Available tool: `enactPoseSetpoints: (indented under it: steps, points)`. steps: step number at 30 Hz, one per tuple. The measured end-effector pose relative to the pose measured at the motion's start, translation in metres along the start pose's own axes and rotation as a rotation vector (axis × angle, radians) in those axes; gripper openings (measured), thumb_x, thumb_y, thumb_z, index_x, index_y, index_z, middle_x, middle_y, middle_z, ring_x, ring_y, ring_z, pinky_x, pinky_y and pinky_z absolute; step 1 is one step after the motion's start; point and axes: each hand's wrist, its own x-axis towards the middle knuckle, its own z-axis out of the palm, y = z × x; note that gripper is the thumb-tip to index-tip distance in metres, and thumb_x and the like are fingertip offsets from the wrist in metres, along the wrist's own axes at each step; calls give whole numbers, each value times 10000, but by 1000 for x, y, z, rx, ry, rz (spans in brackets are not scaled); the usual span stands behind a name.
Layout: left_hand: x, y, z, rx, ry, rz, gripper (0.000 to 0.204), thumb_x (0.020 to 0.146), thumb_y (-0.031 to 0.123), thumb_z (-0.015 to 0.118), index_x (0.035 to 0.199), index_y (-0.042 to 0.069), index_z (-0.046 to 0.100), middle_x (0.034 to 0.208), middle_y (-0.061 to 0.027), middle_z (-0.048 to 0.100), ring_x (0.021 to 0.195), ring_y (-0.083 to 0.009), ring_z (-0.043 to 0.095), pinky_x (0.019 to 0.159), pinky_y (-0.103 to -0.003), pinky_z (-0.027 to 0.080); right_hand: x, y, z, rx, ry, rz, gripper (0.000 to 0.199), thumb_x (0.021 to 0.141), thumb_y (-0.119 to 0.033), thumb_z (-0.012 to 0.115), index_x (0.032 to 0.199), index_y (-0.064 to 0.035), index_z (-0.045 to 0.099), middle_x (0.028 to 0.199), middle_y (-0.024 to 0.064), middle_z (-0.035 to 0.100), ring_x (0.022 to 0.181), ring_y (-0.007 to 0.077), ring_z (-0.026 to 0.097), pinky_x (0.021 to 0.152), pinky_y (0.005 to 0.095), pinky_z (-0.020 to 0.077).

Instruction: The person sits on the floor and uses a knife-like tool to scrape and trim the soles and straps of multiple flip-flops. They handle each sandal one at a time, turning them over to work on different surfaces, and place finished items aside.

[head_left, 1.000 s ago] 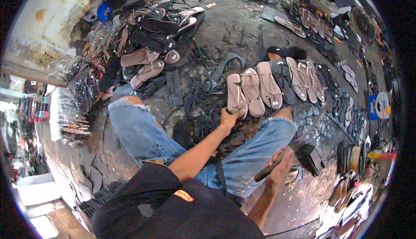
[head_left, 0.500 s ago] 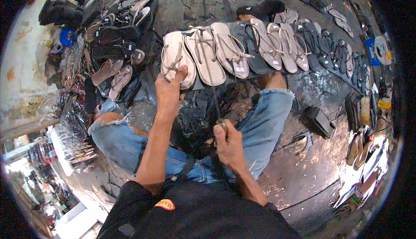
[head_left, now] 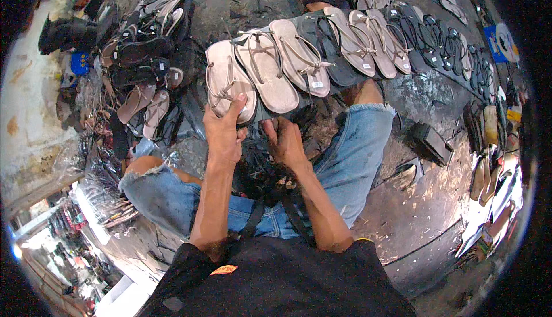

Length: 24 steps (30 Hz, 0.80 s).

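Beige thong sandals with thin knotted straps lie side by side on a dark board in front of me. My left hand (head_left: 224, 130) is closed on the near end of the leftmost beige sandal (head_left: 219, 58), its thumb pressed on top near the straps. To the right of that one sits another beige sandal (head_left: 276, 94), with a third beige sandal (head_left: 286, 31) beside it. My right hand (head_left: 284, 140) is a closed fist just below the board's near edge. Whatever it grips is mostly hidden by the fingers.
Farther right the row continues with dark sandals (head_left: 425, 44). A pile of sandals (head_left: 141, 50) lies at the left, near a pale wall (head_left: 26, 98). A dark block-shaped object (head_left: 431, 143) rests on the floor beyond my right knee (head_left: 371, 121). Clutter and scraps line both sides.
My right hand has moved up and slightly left, from near my lap to the board's near edge beside my left hand. My left hand stays on the leftmost sandal.
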Motion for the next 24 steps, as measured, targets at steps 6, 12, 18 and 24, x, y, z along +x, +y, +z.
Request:
enactPoseSetpoints:
  steps: [6,12,18,24]
  points:
    - [-2,5,5,-5,-10,-6,391,862,212,789,1167,85,580,913,27,590,593,-35,446,383,-191,286,47,57,17,-92,-51,-404,340,972,-228,571,1235,-14,601,1215,264,624,1066,375,605,959,447,462]
    - [-6,2,7,2,41,-61,409,862,205,783,1192,76,579,947,15,588,588,-43,433,381,-195,284,90,90,58,-513,-182,-588,458,943,-259,584,1343,-40,532,1343,180,547,1205,324,533,1082,432,377]
    - [-45,21,-10,156,189,11,492,847,223,797,1254,67,569,1014,-18,623,678,-77,542,393,-187,346,121,20,92,-365,-259,-306,361,930,-321,627,1141,-30,592,1080,128,609,989,272,581,888,426,431]
    - [-134,31,-77,68,165,84,495,962,410,642,1304,79,506,922,-38,618,571,-94,519,393,-222,396,115,-36,112,51,-307,-127,364,916,-382,670,939,-20,652,818,76,672,773,221,628,694,419,485]
